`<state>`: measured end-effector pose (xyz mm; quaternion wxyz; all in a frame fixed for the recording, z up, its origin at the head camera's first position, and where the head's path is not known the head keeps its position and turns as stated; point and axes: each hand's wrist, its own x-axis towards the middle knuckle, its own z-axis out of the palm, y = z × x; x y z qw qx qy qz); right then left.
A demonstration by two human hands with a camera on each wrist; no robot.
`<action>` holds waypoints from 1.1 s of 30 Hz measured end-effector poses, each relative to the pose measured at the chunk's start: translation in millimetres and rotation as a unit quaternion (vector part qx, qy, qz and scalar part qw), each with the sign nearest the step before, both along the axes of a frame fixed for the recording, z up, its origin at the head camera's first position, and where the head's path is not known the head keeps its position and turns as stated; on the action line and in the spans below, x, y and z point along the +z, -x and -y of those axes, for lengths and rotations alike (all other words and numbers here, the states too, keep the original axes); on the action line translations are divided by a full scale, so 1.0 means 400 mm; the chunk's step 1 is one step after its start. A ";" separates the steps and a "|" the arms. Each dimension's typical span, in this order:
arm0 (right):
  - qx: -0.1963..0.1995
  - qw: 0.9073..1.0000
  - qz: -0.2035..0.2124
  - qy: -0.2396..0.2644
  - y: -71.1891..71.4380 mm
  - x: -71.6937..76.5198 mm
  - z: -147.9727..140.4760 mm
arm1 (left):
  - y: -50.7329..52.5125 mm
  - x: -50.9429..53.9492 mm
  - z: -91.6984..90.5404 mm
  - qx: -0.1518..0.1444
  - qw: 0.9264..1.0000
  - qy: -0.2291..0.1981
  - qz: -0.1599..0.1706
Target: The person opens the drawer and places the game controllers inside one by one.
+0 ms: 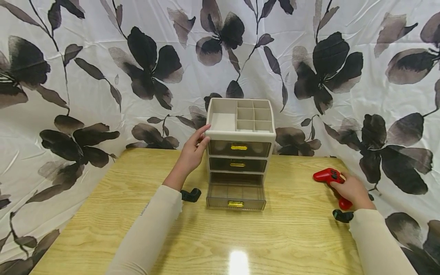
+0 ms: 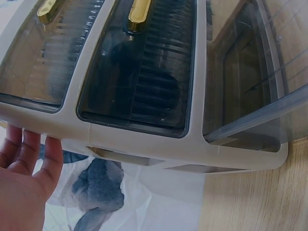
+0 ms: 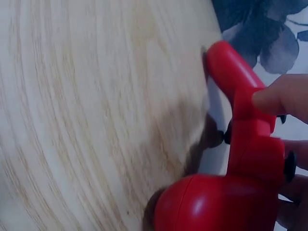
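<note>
A white desktop drawer organizer stands on the table, with a compartment tray on top and three smoky see-through drawers with gold handles. Its bottom drawer is pulled out and looks empty; the upper two are closed. My left hand touches the organizer's left side near the top front corner, fingers fairly straight, and the left wrist view shows the fingertips against the side edge. At the table's right edge, my right hand grips a red game controller by its middle, the thumb on one face and fingers on the other.
The pale wood table carries the organizer. Behind it and along the sides hangs a white cloth with dark flower prints. Dark wrist devices sit at the left wrist and right wrist.
</note>
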<state>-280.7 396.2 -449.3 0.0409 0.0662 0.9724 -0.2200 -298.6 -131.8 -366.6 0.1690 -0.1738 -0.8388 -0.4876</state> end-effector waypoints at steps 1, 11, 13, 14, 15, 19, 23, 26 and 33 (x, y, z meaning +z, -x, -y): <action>0.004 1.000 0.002 -0.004 0.001 -0.002 -0.003 | 0.001 -0.001 0.000 0.001 1.000 0.000 -0.001; 0.009 0.999 0.037 -0.013 0.000 -0.009 -0.022 | 0.002 -0.001 -0.001 0.004 1.000 0.000 0.001; 0.008 0.999 0.041 -0.013 0.000 -0.010 -0.022 | 0.003 -0.002 -0.001 0.003 1.000 -0.001 0.004; 0.008 0.999 0.043 -0.013 -0.001 -0.010 -0.022 | 0.003 -0.002 -0.001 0.003 1.000 -0.001 0.005; 0.007 0.999 0.045 -0.014 -0.001 -0.010 -0.021 | 0.003 -0.002 -0.001 0.003 1.000 0.000 0.005; 0.003 0.999 0.047 -0.009 -0.002 -0.009 -0.017 | 0.003 -0.002 0.001 0.004 1.000 -0.001 0.002; 0.005 0.999 0.043 -0.009 -0.003 -0.008 -0.013 | 0.003 -0.002 0.001 0.005 1.000 0.001 0.001; 0.005 0.999 0.042 -0.011 -0.004 -0.009 -0.012 | 0.003 -0.002 0.000 0.006 1.000 0.003 0.005; 0.009 0.999 0.042 -0.005 -0.006 -0.006 -0.006 | 0.002 -0.004 0.000 0.007 1.000 0.000 0.007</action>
